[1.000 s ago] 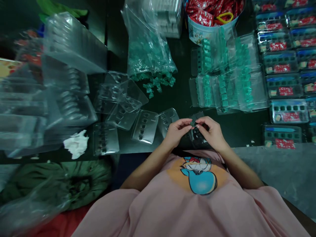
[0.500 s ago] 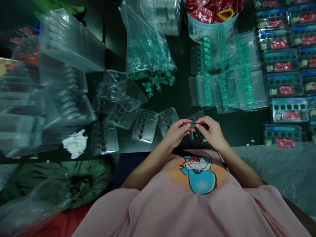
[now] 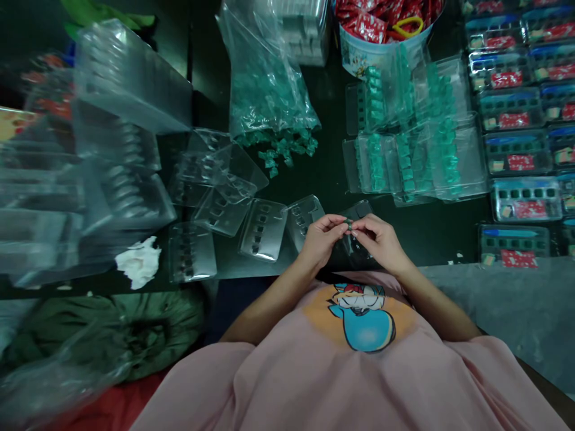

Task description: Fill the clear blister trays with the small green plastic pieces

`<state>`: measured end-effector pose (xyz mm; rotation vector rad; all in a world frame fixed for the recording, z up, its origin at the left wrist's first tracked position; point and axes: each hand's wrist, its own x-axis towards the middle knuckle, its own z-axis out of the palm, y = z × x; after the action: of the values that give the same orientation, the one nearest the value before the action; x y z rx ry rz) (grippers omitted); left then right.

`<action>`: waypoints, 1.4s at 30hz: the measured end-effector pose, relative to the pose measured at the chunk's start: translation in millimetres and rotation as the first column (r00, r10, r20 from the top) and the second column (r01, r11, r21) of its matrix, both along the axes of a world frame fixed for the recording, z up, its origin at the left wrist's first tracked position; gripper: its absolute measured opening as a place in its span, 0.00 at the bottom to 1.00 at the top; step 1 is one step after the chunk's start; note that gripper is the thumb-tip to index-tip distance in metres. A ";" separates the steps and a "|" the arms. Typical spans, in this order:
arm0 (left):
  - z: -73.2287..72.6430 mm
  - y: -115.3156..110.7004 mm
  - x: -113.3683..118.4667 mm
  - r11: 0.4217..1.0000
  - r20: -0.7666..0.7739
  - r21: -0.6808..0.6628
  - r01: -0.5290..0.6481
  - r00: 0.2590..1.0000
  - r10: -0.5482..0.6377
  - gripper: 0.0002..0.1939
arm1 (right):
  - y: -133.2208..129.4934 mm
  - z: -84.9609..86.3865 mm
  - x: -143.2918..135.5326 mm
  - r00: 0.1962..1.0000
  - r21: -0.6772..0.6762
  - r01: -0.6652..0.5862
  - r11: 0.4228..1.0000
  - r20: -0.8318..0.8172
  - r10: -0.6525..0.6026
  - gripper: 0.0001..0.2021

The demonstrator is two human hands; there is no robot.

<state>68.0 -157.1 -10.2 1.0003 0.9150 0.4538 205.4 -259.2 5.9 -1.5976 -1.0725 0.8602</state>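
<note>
One small dark-green piece (image 3: pixel 349 225), right at the centre of the action, held over a clear plastic case (image 3: pixel 356 246) on the dark tabletop (image 3: pixel 330 173); whether touching that case, impossible to tell. Left hand (image 3: pixel 321 240): thumb and fingers clamped on the piece from one side. Right hand (image 3: pixel 381 237): pinched onto it from the other, fingertips almost meeting. Just beyond the left hand, flat clear plastic trays (image 3: pixel 263 231) with rows of square hollows. Further up, a clear plastic bag (image 3: pixel 274 90) bulging with shiny green bits, some loose (image 3: pixel 287 148) at its mouth. Across to the right, overlapping clear cases (image 3: pixel 406 167) lined with green. Behind those, a round pale-blue bucket (image 3: pixel 365 52) heaped with shiny red packets (image 3: pixel 371 27). Far right, columns of filled clear cases (image 3: pixel 523 206), blue pens showing in several. Far left, crumpled white paper (image 3: pixel 139 261).
</note>
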 end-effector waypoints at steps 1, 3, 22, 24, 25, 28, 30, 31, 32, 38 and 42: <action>-0.9 1.3 -1.1 0.999 -0.014 0.047 0.003 1.000 -0.003 0.16 | -1.0 0.1 2.8 1.000 -0.002 0.001 1.000 0.007 -0.001 0.07; -2.3 4.5 -3.9 0.975 -0.084 0.217 0.045 0.996 -0.027 0.14 | -3.6 -0.9 10.2 0.999 -0.009 0.041 0.999 0.020 -0.041 0.08; -30.4 7.2 -5.3 0.085 -0.511 0.852 0.517 0.856 -0.081 0.11 | -12.3 -20.0 26.3 0.985 -0.052 0.170 0.984 0.033 -0.168 0.07; -30.6 6.4 -3.0 0.074 -0.530 0.841 0.536 0.844 -0.087 0.12 | -12.1 -21.0 25.9 0.986 -0.050 0.156 0.987 0.074 -0.152 0.07; -30.5 5.8 -1.7 0.061 -0.540 0.836 0.546 0.837 -0.092 0.13 | -12.4 -21.8 25.8 0.983 -0.047 0.151 0.987 0.112 -0.145 0.07; -29.7 3.1 0.4 0.033 -0.552 0.829 0.558 0.828 -0.099 0.13 | -15.1 -26.2 25.9 0.935 -0.038 0.183 0.982 0.317 -0.162 0.09; -29.0 0.8 -0.5 0.054 -0.534 0.839 0.541 0.839 -0.100 0.14 | -18.5 -30.8 26.3 0.868 -0.047 0.223 0.974 0.464 -0.177 0.10; -28.7 -0.2 -1.5 0.077 -0.518 0.847 0.526 0.849 -0.102 0.14 | -20.3 -33.2 26.5 0.839 -0.057 0.234 0.971 0.517 -0.171 0.10; -28.6 -1.2 -2.7 0.107 -0.499 0.854 0.509 0.860 -0.106 0.14 | -21.8 -35.5 26.6 0.820 -0.070 0.234 0.970 0.551 -0.158 0.10; -33.3 -1.4 -7.5 0.193 -0.389 0.892 0.408 0.912 -0.128 0.10 | -19.7 -42.7 24.5 0.835 -0.102 0.190 0.976 0.541 -0.106 0.14; -37.8 3.2 -9.1 0.086 -0.411 0.899 0.429 0.896 -0.170 0.12 | -12.9 -45.0 22.5 0.842 -0.085 0.203 0.976 0.523 -0.130 0.14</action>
<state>58.9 -153.9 -48.0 2.5192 0.4189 0.5997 227.9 -272.0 -39.1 -2.0757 -1.2328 0.3929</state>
